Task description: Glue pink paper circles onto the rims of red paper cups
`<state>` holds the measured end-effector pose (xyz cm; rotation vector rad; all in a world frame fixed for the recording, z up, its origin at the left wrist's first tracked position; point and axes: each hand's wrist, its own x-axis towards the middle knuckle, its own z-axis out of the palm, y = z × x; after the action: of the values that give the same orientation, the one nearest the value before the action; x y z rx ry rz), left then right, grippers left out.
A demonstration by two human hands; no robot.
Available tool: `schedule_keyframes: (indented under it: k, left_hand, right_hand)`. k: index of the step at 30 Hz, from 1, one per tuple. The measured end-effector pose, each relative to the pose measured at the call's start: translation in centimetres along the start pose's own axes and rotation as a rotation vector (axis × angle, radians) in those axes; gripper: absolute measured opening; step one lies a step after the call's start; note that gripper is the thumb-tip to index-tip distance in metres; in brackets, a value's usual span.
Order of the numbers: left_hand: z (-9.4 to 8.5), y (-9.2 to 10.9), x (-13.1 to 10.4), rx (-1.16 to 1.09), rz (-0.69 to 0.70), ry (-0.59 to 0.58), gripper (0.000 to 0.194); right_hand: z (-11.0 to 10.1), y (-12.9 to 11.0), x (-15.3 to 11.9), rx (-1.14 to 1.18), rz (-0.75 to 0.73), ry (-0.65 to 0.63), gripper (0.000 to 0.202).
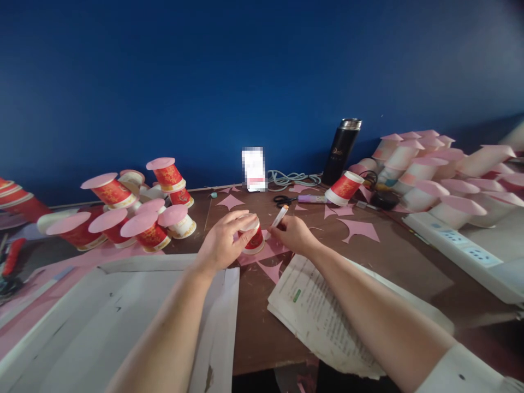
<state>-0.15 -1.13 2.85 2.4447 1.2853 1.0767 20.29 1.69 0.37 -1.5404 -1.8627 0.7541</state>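
Observation:
On the middle of the brown table, a red paper cup (254,241) stands upside down on pink paper (273,248). My left hand (226,240) lies over the cup's top and left side, its fingers curved round it and hiding part of it. Just right of the cup, my right hand (295,233) grips a white marker-like pen (280,216) with an orange end pointing up. The pen's lower tip is hidden by the fingers, low beside the cup.
Red cups with pink discs (108,219) crowd the left; many pale cups with pink paper (426,191) fill the right. Behind are a phone (254,169), scissors (282,201), a black flask (340,153) and a tipped cup (344,188). A power strip (454,248) and book (319,316) lie nearer.

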Motion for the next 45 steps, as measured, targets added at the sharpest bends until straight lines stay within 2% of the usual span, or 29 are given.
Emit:
schedule_keyframes:
  k: [24, 35, 45]
  left_hand:
    - [0.0, 0.0, -0.1, -0.009, -0.008, -0.006, 0.036]
    - [0.1, -0.2, 0.0, -0.017, 0.013, -0.001, 0.035]
    - [0.1, -0.2, 0.1, -0.019, 0.007, -0.012, 0.036]
  right_hand:
    - [1.6, -0.1, 2.3, -0.021, 0.019, 0.1, 0.025]
    - [1.6, -0.4, 3.4, 0.088, 0.141, 0.046, 0.025]
    - [2.6, 0.6, 4.0, 0.364, 0.231, -0.027, 0.024]
